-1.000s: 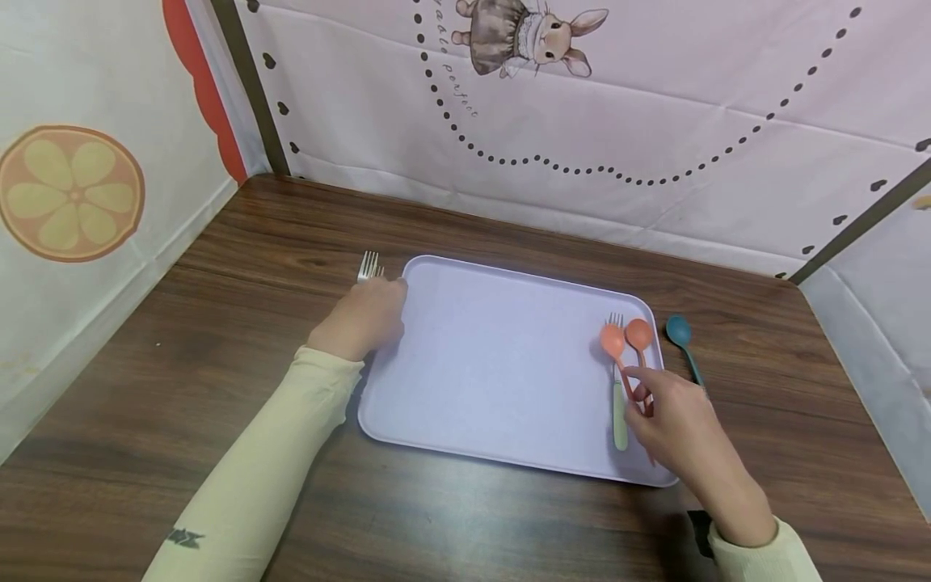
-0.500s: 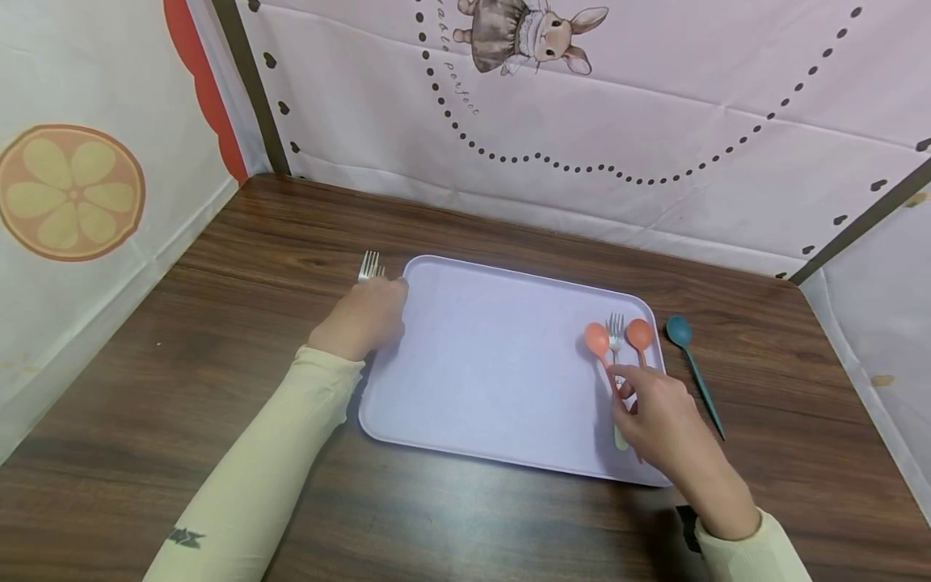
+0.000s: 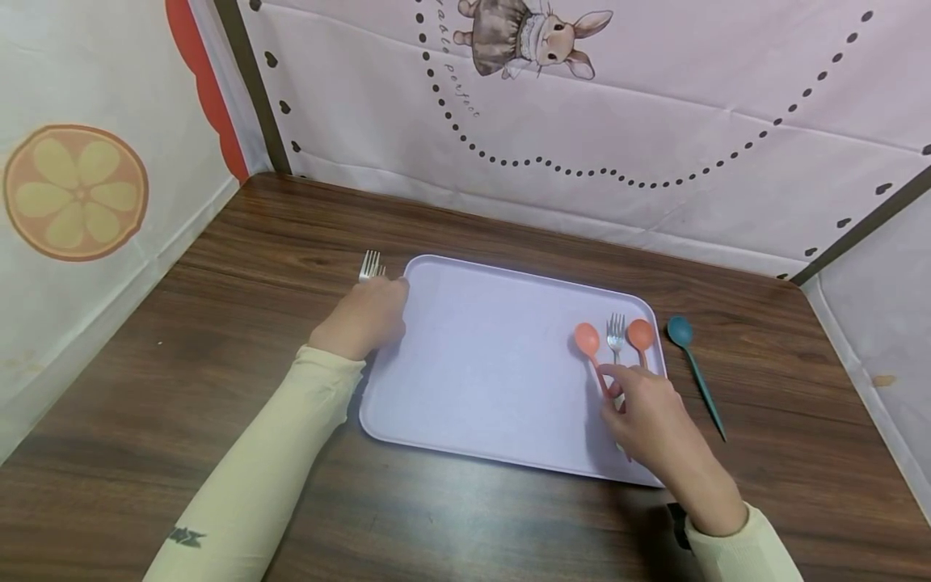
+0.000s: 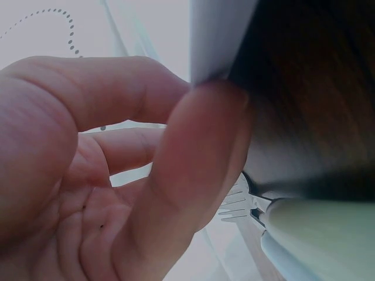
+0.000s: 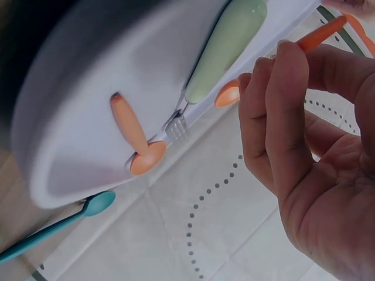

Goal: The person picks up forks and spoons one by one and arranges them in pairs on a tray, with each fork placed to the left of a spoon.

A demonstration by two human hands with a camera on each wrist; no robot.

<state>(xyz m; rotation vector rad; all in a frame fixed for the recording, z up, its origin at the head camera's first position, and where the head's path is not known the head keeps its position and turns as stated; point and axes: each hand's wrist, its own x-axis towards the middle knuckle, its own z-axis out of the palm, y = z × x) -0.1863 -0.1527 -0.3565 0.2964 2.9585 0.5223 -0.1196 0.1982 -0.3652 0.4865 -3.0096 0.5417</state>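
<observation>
A pale lilac tray (image 3: pixel 494 364) lies on the table. My left hand (image 3: pixel 364 318) pinches its left rim between thumb and finger, as the left wrist view shows. My right hand (image 3: pixel 650 416) pinches the handle of an orange spoon (image 3: pixel 587 338), whose bowl points away over the tray's right part. Just right of it, on the tray, is a green-handled fork (image 3: pixel 616 330), its handle mostly hidden by the right hand in the head view. A second orange spoon (image 5: pixel 149 158) lies on the tray near the right rim.
A teal spoon (image 3: pixel 696 376) lies on the wooden table (image 3: pixel 218 339), right of the tray. Left of the tray, fork tines (image 3: pixel 370 265) show beyond the left hand; a pale green handle (image 4: pixel 310 240) is close by. Printed cloth walls (image 3: pixel 582 178) border the table.
My right hand has moved left with the orange spoon, from over the fork to the fork's left side. The teal spoon's handle has come into view. My left hand has stayed at the tray rim.
</observation>
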